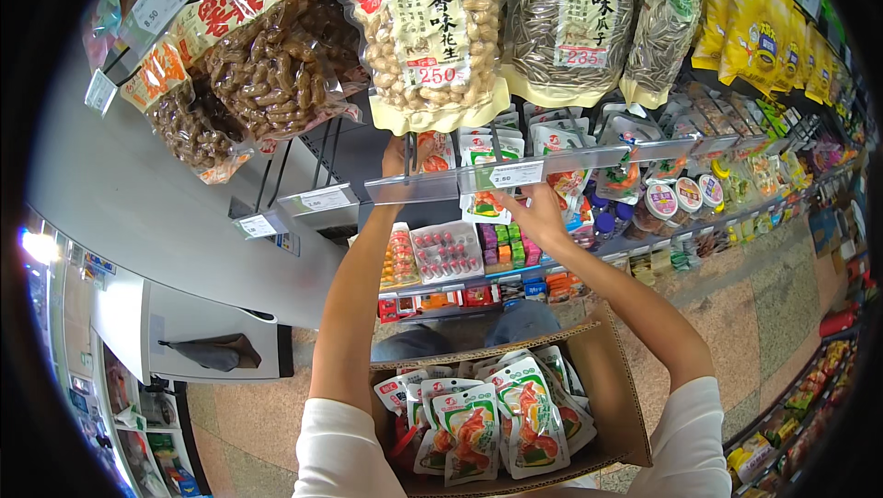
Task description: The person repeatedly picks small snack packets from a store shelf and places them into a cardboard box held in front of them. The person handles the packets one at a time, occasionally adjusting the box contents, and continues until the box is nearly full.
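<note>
My left hand [405, 154] reaches up behind a clear plastic price strip [414, 187], among metal display hooks. Its fingers are at the left edge of a white-and-red snack pouch [437, 153]; hooks and strip partly cover the grip. Lower and to the right, my right hand [541, 217] has its thumb beside the edge of a hanging snack pouch [484, 207], and its fingertips pass behind the strip. Whether it grips the pouch cannot be made out. Below my arms, an open cardboard box [610, 387] holds many similar white, green and orange pouches [472, 436].
Large bags of peanuts [441, 36] and sunflower seeds [572, 29] hang above my hands. Brown peanut bags [269, 77] hang at the left. On the shelf below stand a tray of red-topped packets [447, 250] and lidded jars [662, 201]. A white counter [214, 339] stands at lower left.
</note>
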{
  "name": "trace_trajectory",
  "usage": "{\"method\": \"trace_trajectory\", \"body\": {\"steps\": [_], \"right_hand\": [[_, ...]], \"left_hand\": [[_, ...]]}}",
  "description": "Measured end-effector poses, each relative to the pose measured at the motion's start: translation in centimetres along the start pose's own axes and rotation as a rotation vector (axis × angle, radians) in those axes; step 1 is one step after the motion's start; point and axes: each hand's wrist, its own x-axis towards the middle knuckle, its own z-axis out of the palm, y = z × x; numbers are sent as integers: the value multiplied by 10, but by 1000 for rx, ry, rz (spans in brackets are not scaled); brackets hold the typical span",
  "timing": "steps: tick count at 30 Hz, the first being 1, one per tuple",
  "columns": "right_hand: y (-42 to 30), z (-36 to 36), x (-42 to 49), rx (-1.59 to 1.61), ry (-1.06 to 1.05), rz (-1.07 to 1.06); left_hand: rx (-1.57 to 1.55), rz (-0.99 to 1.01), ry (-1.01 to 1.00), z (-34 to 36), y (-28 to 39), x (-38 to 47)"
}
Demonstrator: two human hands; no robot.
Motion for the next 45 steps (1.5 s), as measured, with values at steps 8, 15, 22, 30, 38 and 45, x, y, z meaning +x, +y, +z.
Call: {"method": "trace_trajectory", "body": {"steps": [8,15,22,30,38,45], "right_hand": [[15,7,3,233,90,27],[2,9,-5,246,62,24],[0,-5,-12,552,-69,29],[-23,-35,-36,628,-192,142],[-43,-59,-58,595,-354,185],[-37,-61,-68,534,-423,239]], "left_hand": [[-100,-21,-11,6,12,-6],[-65,-35,0,-17,5,-14],[-37,-127,14,-10,27,-36],[50,-268,-40,-15,47,-74],[-44,-370,-77,-4,94,-118],[-107,-469,-191,6,106,-160]]}}
